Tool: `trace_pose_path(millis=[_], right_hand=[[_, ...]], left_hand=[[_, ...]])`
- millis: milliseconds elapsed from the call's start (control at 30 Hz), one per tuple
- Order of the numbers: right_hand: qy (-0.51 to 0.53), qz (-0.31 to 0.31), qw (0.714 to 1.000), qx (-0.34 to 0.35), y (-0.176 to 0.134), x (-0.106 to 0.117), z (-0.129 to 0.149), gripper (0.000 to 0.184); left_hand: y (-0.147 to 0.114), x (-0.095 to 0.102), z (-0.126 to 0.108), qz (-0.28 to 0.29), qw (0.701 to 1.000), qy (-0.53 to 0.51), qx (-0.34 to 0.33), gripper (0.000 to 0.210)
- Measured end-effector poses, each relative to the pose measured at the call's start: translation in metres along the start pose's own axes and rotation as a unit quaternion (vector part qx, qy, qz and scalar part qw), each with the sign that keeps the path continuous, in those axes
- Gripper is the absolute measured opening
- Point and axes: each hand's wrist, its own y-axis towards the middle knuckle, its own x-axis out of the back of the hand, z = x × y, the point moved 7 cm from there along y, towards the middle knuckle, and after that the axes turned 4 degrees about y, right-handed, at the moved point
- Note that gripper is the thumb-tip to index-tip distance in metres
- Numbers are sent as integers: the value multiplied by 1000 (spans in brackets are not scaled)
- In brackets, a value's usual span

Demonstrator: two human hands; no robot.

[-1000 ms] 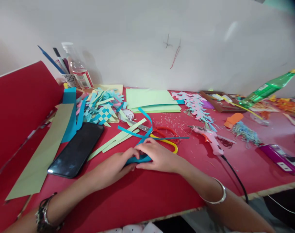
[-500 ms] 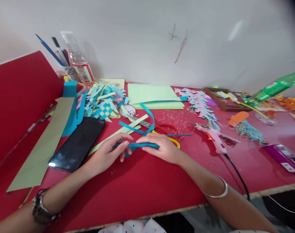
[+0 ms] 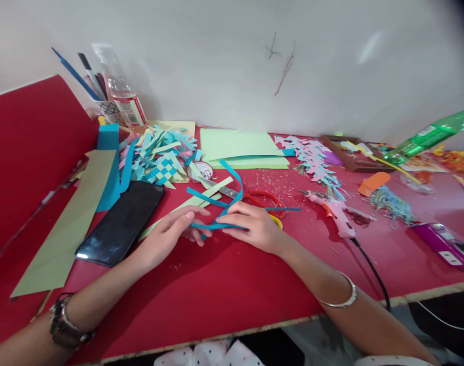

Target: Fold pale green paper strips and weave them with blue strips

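Observation:
A narrow blue paper strip [image 3: 213, 226] is pinched between the fingers and thumb of my right hand [image 3: 257, 226], its free end pointing left. My left hand [image 3: 174, 226] is at that end, fingers spread and thumb lifted, with the strip's tip lying before its fingers. Other blue paper strips [image 3: 236, 178] curl out on the table just beyond my right hand. Scissors with red and yellow handles [image 3: 278, 222] lie partly hidden behind that hand. Pale green paper strips [image 3: 178, 207] are beside my left hand.
A black phone [image 3: 121, 223] and a long pale paper sheet [image 3: 71, 218] lie left. Behind are a heap of woven paper pieces [image 3: 165, 152], a clear bottle [image 3: 125, 96] and green sheets [image 3: 239, 147]. Rightward lie a pink glue gun [image 3: 333, 211], a purple box [image 3: 443, 244] and a green bottle [image 3: 426, 134].
My left thumb has lifted and the left fingers have loosened from the blue strip. My right hand keeps its hold. The view has shifted slightly.

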Motion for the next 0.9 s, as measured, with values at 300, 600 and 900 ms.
trace_pose_path(millis=[300,600,900], right_hand=[[-60,79,995,-21,-1,-11,-5,30],[30,99,993,-57,-1,-10,-8,30],[105,28,992,-71,1,-2,-10,19]], left_hand=[[2,-6,10,16,999,45,21,39],[4,5,13,-22,994,108,-1,37],[4,4,4,-22,990,137,-30,23]])
